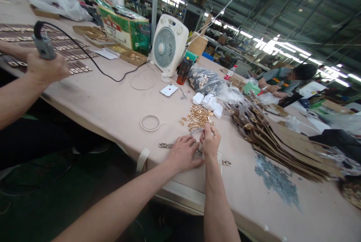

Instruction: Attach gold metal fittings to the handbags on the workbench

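My left hand (184, 153) lies palm down near the table's front edge, fingers stretched out, over a narrow strip with a metal end (164, 145) sticking out on its left. Close beside it, my right hand (211, 140) is closed in a pinch; what its fingertips hold is hidden. Some clear plastic shows by those fingertips. A similar metal-ended piece (226, 163) pokes out to the right of my right wrist. Just beyond both hands lies a heap of small gold metal fittings (199, 116). A roll of tape (150, 123) rests flat to the left of the heap.
Brown flat pieces (284, 144) are stacked at right, beside scattered grey-blue bits (278, 178). Farther back stand a white fan (169, 44), a dark tumbler (184, 71) and a phone (169, 90). At left, another person's hand (47, 67) grips a corded grey tool (44, 46).
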`<state>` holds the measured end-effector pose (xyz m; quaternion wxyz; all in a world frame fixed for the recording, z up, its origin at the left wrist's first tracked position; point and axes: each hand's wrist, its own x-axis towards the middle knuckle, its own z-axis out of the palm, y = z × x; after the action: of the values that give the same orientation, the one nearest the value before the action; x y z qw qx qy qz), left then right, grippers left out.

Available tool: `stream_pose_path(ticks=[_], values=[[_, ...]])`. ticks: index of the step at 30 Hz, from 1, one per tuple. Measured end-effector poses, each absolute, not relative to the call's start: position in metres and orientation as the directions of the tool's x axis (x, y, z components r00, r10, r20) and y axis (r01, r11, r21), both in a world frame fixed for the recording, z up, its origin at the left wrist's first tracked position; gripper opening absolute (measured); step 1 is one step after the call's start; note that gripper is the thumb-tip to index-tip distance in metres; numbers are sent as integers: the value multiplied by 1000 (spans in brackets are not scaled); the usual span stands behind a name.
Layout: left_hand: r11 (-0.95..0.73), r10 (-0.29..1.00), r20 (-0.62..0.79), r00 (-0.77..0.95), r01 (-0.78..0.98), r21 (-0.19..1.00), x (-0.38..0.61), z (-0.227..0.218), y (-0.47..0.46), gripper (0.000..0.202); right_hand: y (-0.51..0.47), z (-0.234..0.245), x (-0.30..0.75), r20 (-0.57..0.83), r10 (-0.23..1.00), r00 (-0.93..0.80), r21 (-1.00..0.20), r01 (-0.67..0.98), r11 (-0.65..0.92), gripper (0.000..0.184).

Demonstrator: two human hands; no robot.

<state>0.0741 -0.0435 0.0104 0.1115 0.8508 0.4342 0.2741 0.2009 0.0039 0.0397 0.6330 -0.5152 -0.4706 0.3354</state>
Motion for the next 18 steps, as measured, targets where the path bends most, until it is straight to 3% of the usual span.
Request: stream_pose_path(ticks=[6,14,18], values=[[-604,796,368,481,673,427,74,12,-43,61,7,42,205,179,893,413,-961,-122,249,44],[-600,799,364,479,677,426,73,13,-43,65,15,39,211,77,918,390,-964,-206,168,45],[-597,802,359,478,677,431,74,11,-42,65,9,39,210,112,920,375,-963,-187,193,44]])
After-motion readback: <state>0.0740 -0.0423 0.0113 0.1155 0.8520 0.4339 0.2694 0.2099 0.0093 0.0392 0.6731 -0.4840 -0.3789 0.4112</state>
